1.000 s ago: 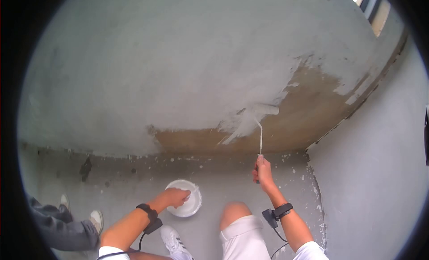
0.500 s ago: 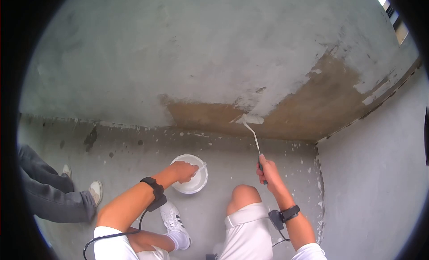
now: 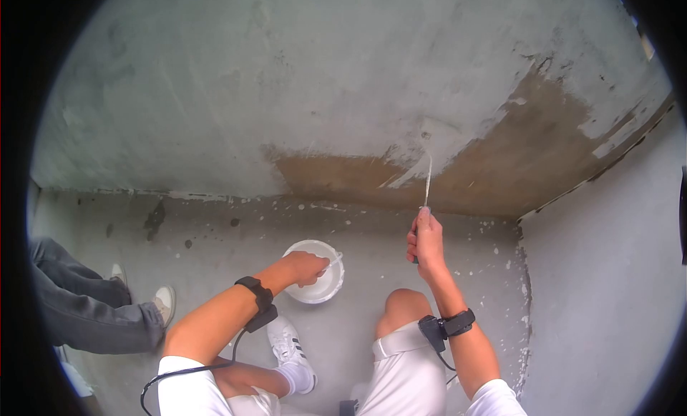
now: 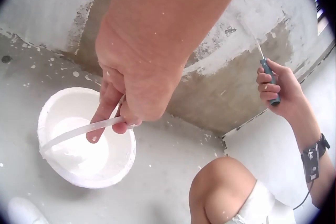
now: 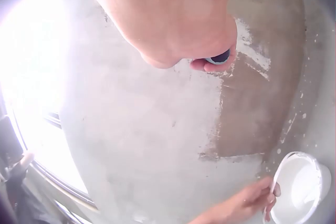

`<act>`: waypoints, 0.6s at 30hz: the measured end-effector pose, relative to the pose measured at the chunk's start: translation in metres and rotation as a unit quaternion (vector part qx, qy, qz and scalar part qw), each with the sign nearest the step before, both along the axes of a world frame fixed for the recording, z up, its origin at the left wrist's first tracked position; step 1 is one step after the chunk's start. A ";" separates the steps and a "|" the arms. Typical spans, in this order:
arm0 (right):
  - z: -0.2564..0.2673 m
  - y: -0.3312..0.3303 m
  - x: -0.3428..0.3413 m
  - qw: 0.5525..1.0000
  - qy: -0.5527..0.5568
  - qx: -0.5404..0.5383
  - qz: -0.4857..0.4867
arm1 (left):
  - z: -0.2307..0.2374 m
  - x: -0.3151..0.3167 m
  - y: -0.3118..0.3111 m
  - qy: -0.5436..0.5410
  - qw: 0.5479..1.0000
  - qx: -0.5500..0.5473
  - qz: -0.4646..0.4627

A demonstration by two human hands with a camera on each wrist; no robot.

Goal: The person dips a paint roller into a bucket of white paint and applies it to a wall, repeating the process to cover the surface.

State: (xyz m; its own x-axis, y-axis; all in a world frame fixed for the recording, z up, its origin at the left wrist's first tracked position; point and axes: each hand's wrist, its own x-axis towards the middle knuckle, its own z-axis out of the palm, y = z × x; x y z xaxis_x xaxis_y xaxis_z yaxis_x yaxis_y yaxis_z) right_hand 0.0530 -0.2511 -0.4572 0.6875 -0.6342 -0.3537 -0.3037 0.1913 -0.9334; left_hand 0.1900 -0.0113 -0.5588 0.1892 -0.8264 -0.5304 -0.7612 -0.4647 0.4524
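Note:
My left hand (image 3: 306,268) holds the thin handle (image 4: 79,131) of a white bucket (image 4: 52,163), with white paint (image 4: 84,150) inside it. Its fingers curl round that handle in the left wrist view. My right hand (image 3: 428,243) grips the blue-grey grip (image 4: 271,79) of a paint roller, whose thin metal rod (image 3: 429,178) points up to the wall. The roller head is hard to tell against the light paint. Around it the wall (image 3: 215,94) is pale grey, with a bare brown patch (image 3: 515,151) to the right and below.
At the left stands another person in dark grey trousers (image 3: 93,309) and light shoes (image 3: 164,304). A grey side wall (image 3: 608,258) rises at the right. White paint spots mark the grey floor (image 3: 215,258). My knee (image 3: 405,306) and white shoe (image 3: 288,346) are below the bucket.
The roller has moved up the wall from the lower edge of the pale paint, and my right hand has risen with it. My left hand still holds the bucket's handle.

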 end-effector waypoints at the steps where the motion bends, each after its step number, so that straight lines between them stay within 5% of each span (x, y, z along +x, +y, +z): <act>1: -0.011 -0.001 -0.002 1.000 0.016 -0.005 0.004 | 0.000 0.000 0.000 0.008 1.000 0.004 0.005; 6: -0.066 -0.008 -0.016 0.995 0.088 -0.041 -0.020 | 0.002 0.000 0.003 0.024 1.000 -0.015 0.013; 9: -0.111 -0.017 -0.010 0.973 0.044 -0.220 -0.052 | 0.002 0.002 0.002 0.011 1.000 -0.011 0.008; 11: -0.115 -0.015 -0.006 0.973 0.004 -0.222 -0.061 | 0.000 0.000 0.005 0.016 1.000 0.001 0.009; 18: -0.036 -0.009 0.003 0.991 0.022 -0.114 -0.059 | -0.005 -0.001 0.007 0.021 0.999 -0.007 0.028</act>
State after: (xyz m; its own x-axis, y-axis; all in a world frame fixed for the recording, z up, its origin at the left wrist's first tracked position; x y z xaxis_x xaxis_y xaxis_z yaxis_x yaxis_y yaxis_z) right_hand 0.0560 -0.2604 -0.4929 0.5910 -0.7762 -0.2198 -0.3340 0.0126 -0.9425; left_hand 0.1887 -0.0040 -0.5635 0.2133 -0.8223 -0.5276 -0.7146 -0.4996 0.4897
